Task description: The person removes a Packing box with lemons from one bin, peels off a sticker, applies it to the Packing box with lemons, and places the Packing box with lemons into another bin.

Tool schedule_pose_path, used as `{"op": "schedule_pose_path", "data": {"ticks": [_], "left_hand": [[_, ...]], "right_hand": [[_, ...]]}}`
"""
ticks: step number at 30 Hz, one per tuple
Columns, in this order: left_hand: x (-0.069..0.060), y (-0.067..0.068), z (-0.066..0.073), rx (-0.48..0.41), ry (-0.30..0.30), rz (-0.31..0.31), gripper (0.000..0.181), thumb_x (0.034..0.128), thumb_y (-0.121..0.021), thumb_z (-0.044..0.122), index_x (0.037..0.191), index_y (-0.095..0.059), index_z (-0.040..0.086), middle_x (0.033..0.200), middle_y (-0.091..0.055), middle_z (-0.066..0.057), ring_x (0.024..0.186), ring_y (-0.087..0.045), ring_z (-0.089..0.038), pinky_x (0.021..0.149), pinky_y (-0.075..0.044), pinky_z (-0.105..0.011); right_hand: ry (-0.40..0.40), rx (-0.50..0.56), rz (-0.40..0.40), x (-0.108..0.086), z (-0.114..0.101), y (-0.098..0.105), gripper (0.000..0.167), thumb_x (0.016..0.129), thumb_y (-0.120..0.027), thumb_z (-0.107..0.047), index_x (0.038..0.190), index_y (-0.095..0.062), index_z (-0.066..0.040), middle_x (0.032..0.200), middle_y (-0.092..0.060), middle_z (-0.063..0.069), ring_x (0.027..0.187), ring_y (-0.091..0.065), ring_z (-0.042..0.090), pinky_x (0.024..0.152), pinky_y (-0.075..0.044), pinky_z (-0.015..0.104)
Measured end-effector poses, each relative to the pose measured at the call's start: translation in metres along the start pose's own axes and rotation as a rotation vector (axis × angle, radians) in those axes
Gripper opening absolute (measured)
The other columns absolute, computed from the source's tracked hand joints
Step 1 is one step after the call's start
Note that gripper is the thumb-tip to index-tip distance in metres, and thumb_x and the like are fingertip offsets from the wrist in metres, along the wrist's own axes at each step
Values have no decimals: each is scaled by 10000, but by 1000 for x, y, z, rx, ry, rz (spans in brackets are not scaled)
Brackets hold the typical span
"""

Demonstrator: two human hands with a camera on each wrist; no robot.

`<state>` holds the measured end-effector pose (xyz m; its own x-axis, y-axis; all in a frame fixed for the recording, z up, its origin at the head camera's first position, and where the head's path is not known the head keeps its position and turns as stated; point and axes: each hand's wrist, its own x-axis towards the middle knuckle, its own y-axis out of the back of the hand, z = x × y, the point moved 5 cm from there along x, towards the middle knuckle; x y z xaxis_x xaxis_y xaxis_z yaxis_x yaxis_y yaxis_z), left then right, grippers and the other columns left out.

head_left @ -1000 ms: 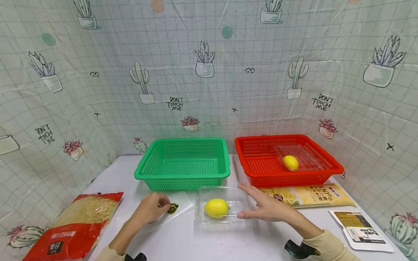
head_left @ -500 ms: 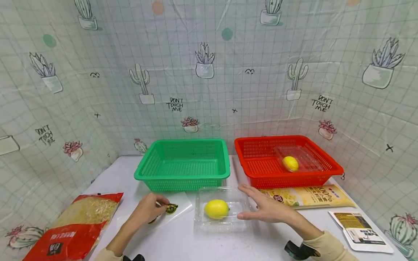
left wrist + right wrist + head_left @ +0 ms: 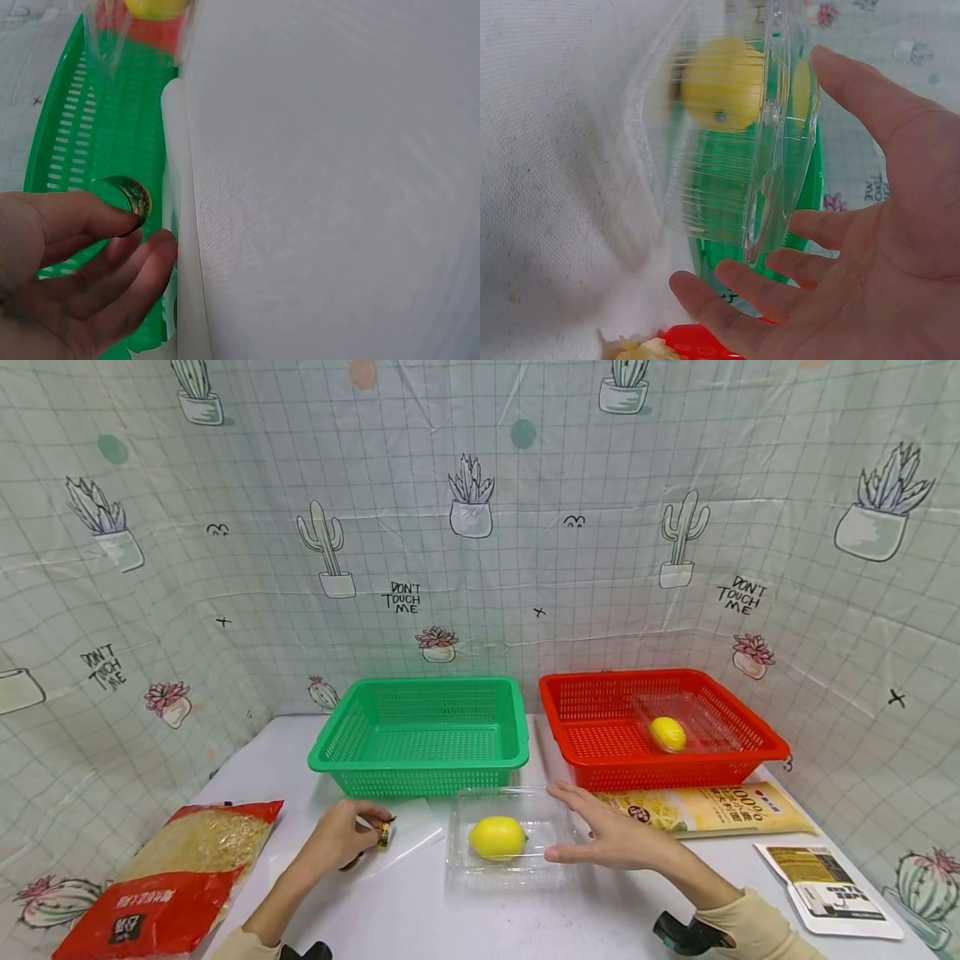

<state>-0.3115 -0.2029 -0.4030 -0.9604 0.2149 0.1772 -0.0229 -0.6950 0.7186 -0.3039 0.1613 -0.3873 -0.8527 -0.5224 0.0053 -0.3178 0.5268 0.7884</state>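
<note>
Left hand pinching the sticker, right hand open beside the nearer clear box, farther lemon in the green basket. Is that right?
Not quite: the farther lemon is in the red basket, not the green basket, as the head view shows. The left hand pinches the sticker, and the right hand is open beside the nearer clear box.

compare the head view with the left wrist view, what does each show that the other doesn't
Only the head view: the right hand with fingers spread, the red-ended bag at the left, the yellow packet and the white pouch at the right.

Only the left wrist view: the palm side of the left hand, and a close look at the small label bent into a curve.

Both: the left hand pinching that label, the green basket, and a lemon, which the left wrist view cuts off at its top edge.
</note>
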Motion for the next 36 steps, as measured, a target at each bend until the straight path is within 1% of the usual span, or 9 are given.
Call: {"op": "schedule_pose_path", "data": {"ticks": [6,9,13,17,23,26,29,33,36], "left_hand": [[2,-1,7,-40,19,-1,238,787,-695,-23,1019,-731,11,919,-723,-89,723,-667,-129,579,-520,-212],[2,0,14,-21,-4,23,247,779,-701,-16,1017,-736,38,939,-733,-81,750,-670,-138,605,-516,-218],[2,0,27,-43,-57,34,254,780,-705,-27,1029,-721,18,981,-732,-114,781,-690,-166,657,-541,-207],[3,-2,41,-71,-98,32,256,785,-706,-47,1037,-709,-3,992,-718,-141,780,-696,-179,660,-545,-185],[6,-6,59,-83,-138,45,255,796,-720,-30,1046,-713,25,1004,-716,-126,790,-700,-173,648,-540,-176],[9,-11,69,-84,-162,40,243,813,-726,-6,1050,-715,43,1011,-712,-113,793,-697,-170,649,-541,-175],[12,-16,80,-88,-181,29,232,826,-730,17,1056,-717,53,1019,-708,-108,799,-696,-177,648,-541,-173],[17,-23,93,-99,-212,15,223,839,-739,50,1061,-720,63,1026,-703,-101,807,-698,-188,653,-542,-172],[21,-30,102,-110,-240,2,222,844,-745,70,1064,-723,68,1034,-705,-98,807,-701,-194,659,-543,-172]], "right_hand": [[-1,7,-6,0,-1,1,911,822,-725,-522,1536,-321,-126,1614,-246,168,1466,-256,428,1064,-321,700],[2,-1,-5,0,-1,1,908,822,-725,-522,1536,-323,-130,1615,-242,167,1464,-258,432,1054,-330,705],[8,-12,4,-1,-2,1,898,822,-726,-522,1534,-330,-143,1614,-238,178,1459,-261,444,1036,-336,719],[5,-10,8,-1,-4,1,882,821,-727,-523,1528,-342,-161,1612,-236,189,1454,-264,455,1017,-356,720],[-8,2,27,0,-7,5,832,838,-708,-519,1516,-372,-173,1597,-255,211,1437,-290,459,995,-408,688],[8,-14,66,1,-10,6,802,842,-708,-512,1498,-405,-165,1576,-304,211,1432,-303,456,1016,-375,703],[43,-27,123,3,-13,6,743,842,-713,-506,1453,-472,-159,1525,-407,179,1404,-364,435,1017,-377,700],[91,-25,194,7,-19,7,631,844,-719,-499,1366,-571,-178,1412,-555,83,1323,-492,352,1006,-437,635],[132,-18,226,10,-24,6,547,853,-720,-479,1307,-617,-192,1328,-628,16,1266,-555,289,1003,-466,582]]}}
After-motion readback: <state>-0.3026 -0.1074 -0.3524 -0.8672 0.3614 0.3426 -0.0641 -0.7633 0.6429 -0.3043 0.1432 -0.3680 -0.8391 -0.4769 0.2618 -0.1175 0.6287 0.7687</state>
